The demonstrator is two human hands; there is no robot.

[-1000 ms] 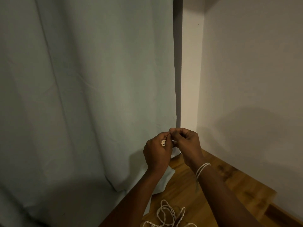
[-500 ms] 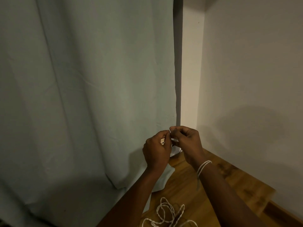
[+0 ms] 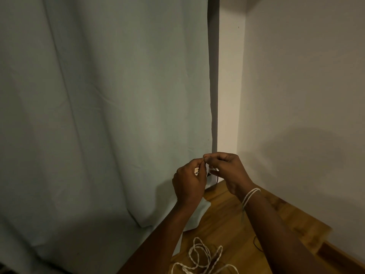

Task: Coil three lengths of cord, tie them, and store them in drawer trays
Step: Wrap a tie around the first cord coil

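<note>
My left hand (image 3: 189, 181) and my right hand (image 3: 227, 171) are raised together above the wooden table (image 3: 227, 220), fingertips touching. Between them they pinch a small white cord coil (image 3: 196, 171), mostly hidden inside my left fist. A thin dark tie (image 3: 216, 178) hangs from my right fingers. White cord (image 3: 249, 196) is looped around my right wrist. A loose tangle of white twisted cord (image 3: 201, 258) lies on the table near the bottom edge, between my forearms.
A pale green curtain (image 3: 108, 115) hangs on the left and drapes onto the table. A white wall (image 3: 300, 95) closes the right side and corner. A thin dark thread (image 3: 256, 244) lies on the wood by my right forearm.
Both hands have stayed together, with only small finger movements on the coil. The view has shifted slightly, showing more of the loose cord on the table.
</note>
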